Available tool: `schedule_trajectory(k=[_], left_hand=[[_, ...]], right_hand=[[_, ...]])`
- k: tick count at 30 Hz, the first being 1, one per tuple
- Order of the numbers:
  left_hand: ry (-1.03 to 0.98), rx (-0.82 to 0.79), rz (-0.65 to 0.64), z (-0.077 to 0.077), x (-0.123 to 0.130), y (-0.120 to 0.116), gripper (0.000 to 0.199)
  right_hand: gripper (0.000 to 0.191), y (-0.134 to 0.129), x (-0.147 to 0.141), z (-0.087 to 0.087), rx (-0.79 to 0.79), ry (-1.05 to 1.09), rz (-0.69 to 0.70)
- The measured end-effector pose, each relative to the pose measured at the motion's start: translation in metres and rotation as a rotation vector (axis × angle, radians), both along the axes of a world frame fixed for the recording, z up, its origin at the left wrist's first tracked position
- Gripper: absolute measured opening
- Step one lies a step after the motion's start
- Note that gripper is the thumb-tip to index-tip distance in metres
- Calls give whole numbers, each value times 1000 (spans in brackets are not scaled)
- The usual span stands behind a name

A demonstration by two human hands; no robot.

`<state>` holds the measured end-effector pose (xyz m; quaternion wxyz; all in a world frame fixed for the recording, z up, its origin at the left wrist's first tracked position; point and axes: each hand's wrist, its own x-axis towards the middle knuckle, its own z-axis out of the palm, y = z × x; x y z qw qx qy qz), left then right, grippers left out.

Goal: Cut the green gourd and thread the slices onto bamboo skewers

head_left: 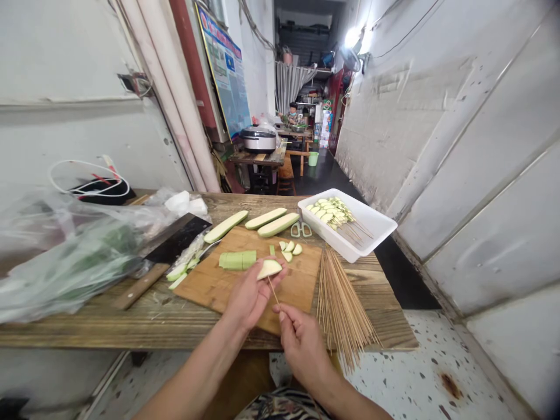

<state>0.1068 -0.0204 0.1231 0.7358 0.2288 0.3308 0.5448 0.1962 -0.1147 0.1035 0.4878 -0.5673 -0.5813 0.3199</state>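
Observation:
My left hand (252, 293) grips a pale green-edged zucchini slice (269, 268) above the wooden cutting board (205, 291). A thin bamboo skewer (273, 291) is pinched at its lower end in my right hand (301, 335). Its tip meets the slice's lower edge; how deep it goes is hidden. Behind my left hand on the board lies a row of cut zucchini (237, 260), with several small slices (287, 256) to the right. Several peeled zucchini halves (272, 224) rest along the board's far side.
A white plastic tub (380, 224) at the right holds skewered slices. Loose bamboo skewers (343, 309) fan over the table's front edge. A cleaver (144, 284) and plastic bags (70, 262) lie left. Green-handled scissors (301, 229) sit beside the tub. A person (292, 115) sits far back.

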Motion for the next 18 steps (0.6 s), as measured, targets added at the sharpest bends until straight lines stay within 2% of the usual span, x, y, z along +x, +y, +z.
schedule_trajectory(k=[12, 18], left_hand=[[-18, 7, -36, 3, 1, -2, 19], [-31, -26, -94, 6, -5, 0, 28]], right_hand=[[34, 4, -1, -2, 28, 8, -3], [33, 3, 3, -3, 32, -40, 35]])
